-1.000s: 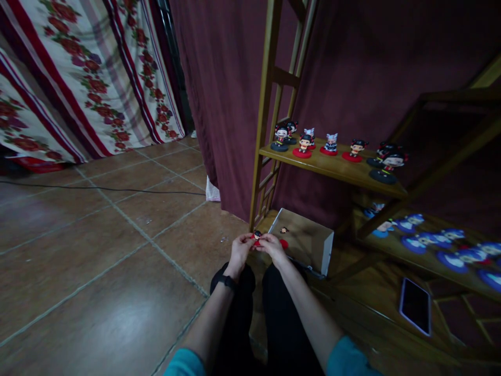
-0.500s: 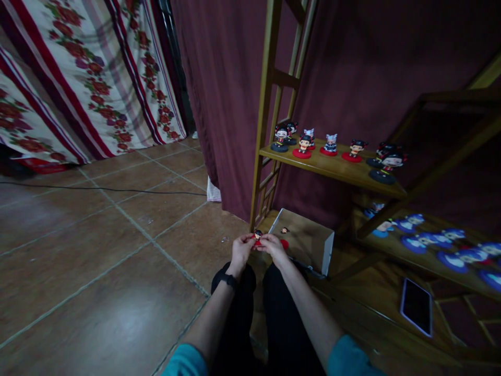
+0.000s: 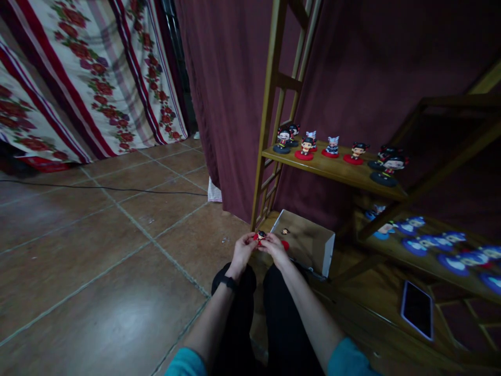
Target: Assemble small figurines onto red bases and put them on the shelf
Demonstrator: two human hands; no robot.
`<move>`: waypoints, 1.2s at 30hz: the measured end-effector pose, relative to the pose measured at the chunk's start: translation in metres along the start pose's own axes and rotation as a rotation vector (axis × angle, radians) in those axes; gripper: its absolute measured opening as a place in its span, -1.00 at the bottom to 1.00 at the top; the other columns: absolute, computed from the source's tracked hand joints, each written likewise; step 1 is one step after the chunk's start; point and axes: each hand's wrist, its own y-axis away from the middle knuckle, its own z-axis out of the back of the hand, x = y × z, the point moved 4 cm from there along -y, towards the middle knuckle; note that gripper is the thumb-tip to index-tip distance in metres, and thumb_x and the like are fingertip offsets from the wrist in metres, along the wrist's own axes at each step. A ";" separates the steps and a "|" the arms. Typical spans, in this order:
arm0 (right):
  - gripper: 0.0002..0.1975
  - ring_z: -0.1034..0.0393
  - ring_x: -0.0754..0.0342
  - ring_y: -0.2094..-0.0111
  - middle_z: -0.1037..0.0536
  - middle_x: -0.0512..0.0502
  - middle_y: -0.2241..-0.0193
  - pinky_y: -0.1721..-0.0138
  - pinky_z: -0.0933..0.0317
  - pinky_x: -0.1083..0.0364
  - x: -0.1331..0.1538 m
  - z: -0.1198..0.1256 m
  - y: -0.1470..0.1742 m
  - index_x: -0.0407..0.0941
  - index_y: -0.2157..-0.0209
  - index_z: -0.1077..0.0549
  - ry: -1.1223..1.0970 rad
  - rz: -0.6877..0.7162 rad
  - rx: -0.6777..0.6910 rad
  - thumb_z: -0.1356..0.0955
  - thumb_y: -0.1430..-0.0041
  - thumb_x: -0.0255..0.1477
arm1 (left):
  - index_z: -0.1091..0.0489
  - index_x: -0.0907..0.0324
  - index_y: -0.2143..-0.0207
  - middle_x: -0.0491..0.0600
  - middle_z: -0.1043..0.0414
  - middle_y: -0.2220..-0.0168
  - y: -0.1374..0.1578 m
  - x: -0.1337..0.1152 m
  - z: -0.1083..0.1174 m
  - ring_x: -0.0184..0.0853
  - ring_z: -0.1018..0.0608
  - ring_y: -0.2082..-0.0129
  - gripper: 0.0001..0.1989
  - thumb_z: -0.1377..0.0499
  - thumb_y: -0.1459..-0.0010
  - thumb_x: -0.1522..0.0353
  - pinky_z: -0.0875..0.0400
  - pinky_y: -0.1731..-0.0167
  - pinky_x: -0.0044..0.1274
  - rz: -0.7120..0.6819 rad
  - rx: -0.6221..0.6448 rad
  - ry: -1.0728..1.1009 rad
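Observation:
Between both hands, above my knees, is a small toy figurine [image 3: 261, 236] with black hair and red on it. My left hand [image 3: 244, 247] grips it from the left, thumb and fingers pinched together. My right hand [image 3: 274, 247] pinches it from the right. The fingers hide much of its lower part. Just past the right hand lies a red round base [image 3: 285, 244], partly covered by that hand. A loose dark-haired figurine head [image 3: 285, 231] lies in the open cardboard box [image 3: 313, 245] beside my hands.
Several finished-looking figurines on red and black bases stand on the wooden shelf [image 3: 324, 168]. A lower shelf holds several blue-based figurines [image 3: 434, 241]. A phone or tablet [image 3: 417, 309] lies at lower right. A black cable [image 3: 105, 188] crosses the tiled floor; clear plastic bits [image 3: 225, 239] lie nearby.
The figurine has tilted and shifted slightly to the right between my fingers. Both hands stay pinched on it in nearly the same place.

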 end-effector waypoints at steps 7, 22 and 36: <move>-0.67 -0.42 0.12 0.38 -0.49 -0.03 0.37 0.34 -0.35 0.09 -0.002 0.001 0.001 -0.11 0.35 -0.39 0.014 -0.002 0.019 -0.43 0.26 -0.40 | -0.37 0.26 0.28 -0.06 -0.44 0.50 0.000 0.001 0.001 -0.44 -0.45 0.54 -0.62 -0.28 0.23 0.35 -0.35 0.48 -0.58 -0.034 -0.015 -0.042; -0.69 -0.36 0.18 0.45 -0.44 0.05 0.46 0.36 -0.32 0.12 -0.001 -0.002 0.000 -0.12 0.43 -0.36 0.098 0.026 -0.017 -0.44 0.32 -0.39 | -0.33 0.24 0.39 -0.13 -0.37 0.55 0.005 -0.009 -0.004 -0.47 -0.41 0.57 -0.76 -0.21 0.22 0.47 -0.29 0.53 -0.63 -0.144 -0.079 -0.168; -0.66 -0.35 0.06 0.19 -0.50 -0.02 0.29 0.12 -0.21 0.08 0.010 -0.008 0.011 -0.08 0.29 -0.41 0.149 0.130 0.090 -0.39 0.23 -0.38 | -0.38 0.20 0.31 -0.07 -0.44 0.45 0.012 -0.018 -0.004 -0.42 -0.44 0.46 -0.74 -0.21 0.16 0.42 -0.30 0.38 -0.60 -0.258 -0.134 -0.210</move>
